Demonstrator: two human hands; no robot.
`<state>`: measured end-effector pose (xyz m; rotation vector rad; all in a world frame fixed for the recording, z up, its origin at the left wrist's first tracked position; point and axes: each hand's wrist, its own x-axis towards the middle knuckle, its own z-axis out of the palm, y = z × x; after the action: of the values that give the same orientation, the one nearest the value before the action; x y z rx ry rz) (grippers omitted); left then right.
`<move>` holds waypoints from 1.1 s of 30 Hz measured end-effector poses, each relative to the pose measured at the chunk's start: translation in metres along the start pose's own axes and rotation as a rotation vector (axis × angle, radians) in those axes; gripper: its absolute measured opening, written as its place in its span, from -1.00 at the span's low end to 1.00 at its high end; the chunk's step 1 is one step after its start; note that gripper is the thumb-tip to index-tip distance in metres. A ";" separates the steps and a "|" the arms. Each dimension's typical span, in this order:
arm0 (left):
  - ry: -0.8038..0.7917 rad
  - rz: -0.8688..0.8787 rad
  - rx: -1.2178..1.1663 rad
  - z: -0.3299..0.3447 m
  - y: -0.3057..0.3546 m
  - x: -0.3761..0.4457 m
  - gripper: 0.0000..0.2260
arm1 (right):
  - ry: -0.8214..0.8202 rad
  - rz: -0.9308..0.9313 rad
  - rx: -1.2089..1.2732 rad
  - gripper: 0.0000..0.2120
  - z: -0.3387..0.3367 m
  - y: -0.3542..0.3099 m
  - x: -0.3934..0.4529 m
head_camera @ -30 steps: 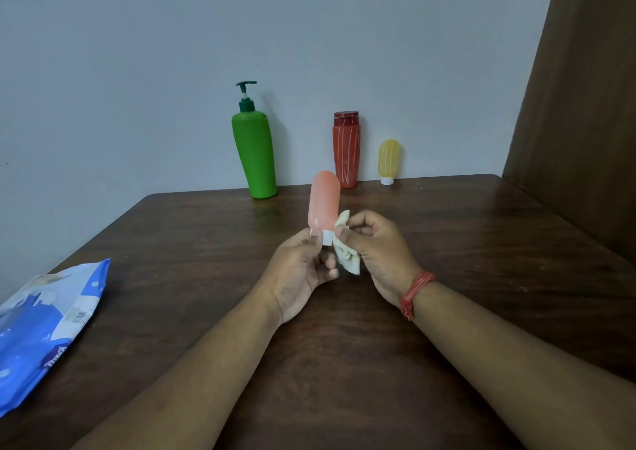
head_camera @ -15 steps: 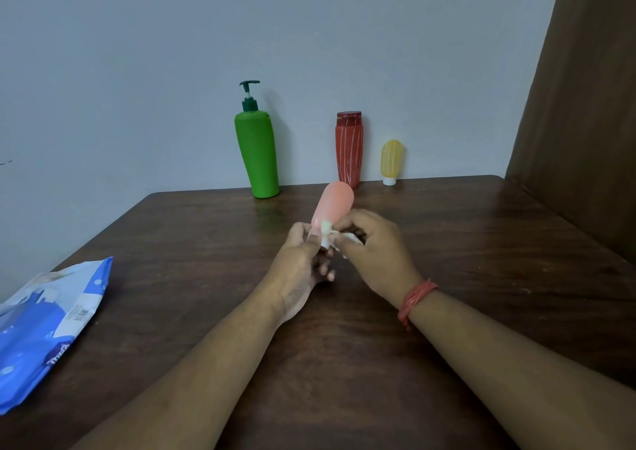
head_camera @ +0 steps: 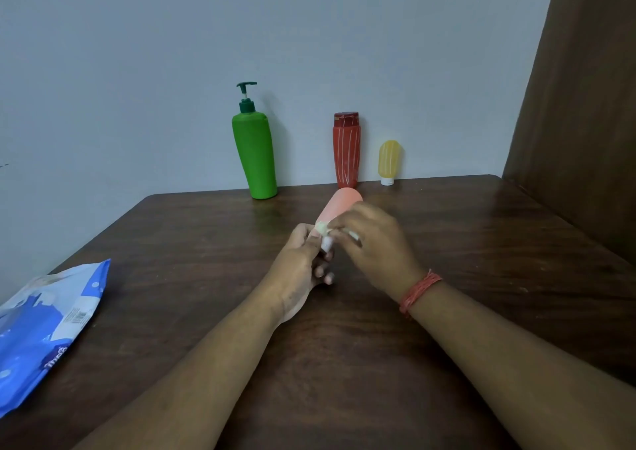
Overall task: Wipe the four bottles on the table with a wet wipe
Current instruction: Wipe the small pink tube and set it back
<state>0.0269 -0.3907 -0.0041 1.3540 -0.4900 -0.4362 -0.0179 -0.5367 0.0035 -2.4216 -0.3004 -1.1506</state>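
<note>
Rounded pink bottle (head_camera: 339,205) tilted further away, crumpled wipe (head_camera: 323,228) pinched.

Three bottles stand in a row at the back edge of the table (head_camera: 481,243), against the wall: the pump bottle (head_camera: 255,153) on the left, the capped bottle (head_camera: 346,151) in the middle, the small bottle (head_camera: 389,161) just right of it. Before them, above the table's middle, the left hand (head_camera: 297,270) and right hand (head_camera: 373,246) meet around the fourth bottle (head_camera: 339,207), which tilts away toward the row, with the wipe (head_camera: 325,229) between hands and bottle. The wipe pack (head_camera: 41,329) lies at the table's left edge, well apart from the hands.
</note>
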 end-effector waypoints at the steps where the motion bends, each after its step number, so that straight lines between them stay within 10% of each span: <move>1: -0.011 0.009 0.048 0.000 -0.001 0.000 -0.82 | 0.041 0.047 -0.003 -0.94 -0.004 0.005 0.002; 7: -0.088 0.046 0.321 0.002 -0.002 -0.001 -0.84 | 0.201 0.382 -0.058 -0.92 -0.025 0.025 0.003; 26: 0.027 0.323 0.933 -0.006 -0.008 0.003 -0.88 | -0.153 -0.078 -0.123 -0.88 -0.007 -0.006 0.001; 33: 0.071 0.294 1.054 -0.001 -0.006 0.000 -0.80 | 0.026 0.243 -0.151 -0.89 -0.028 0.024 0.005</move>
<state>0.0276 -0.3913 -0.0101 2.2436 -0.9076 0.1690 -0.0248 -0.5709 0.0161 -2.4851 0.0908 -1.1287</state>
